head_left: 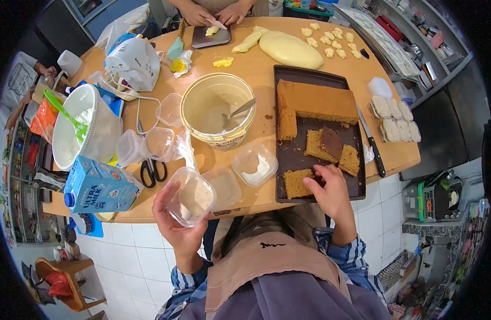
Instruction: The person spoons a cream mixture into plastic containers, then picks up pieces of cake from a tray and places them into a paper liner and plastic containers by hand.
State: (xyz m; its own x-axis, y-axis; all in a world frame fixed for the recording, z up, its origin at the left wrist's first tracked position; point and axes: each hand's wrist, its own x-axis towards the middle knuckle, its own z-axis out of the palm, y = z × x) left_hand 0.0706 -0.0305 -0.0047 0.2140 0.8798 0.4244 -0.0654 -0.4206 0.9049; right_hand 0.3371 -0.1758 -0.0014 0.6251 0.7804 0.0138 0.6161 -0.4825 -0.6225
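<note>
My left hand (181, 234) is wrapped around a small clear plastic container (173, 205). A pale tan piece, perhaps cake with cream, lies inside it. My right hand (333, 194) is over the near side of a dark baking tray (357, 184), fingers apart. Its thumb tip overlaps the right edge of a cut piece of sponge cake (296, 184); whether it presses on the piece I cannot tell. More cut cake pieces (320, 144) lie just beyond the fingers, one with its brown top showing. Behind them stands a large L-shaped block of cake (317, 98).
A tub (216, 136) with a spoon, a container with white cream (256, 170), scissors (152, 173) and a milk carton (104, 186) stand leftward. A knife (376, 154) and filled containers (397, 128) are right. Across the table, another person's hands (218, 13) work near dough (290, 49).
</note>
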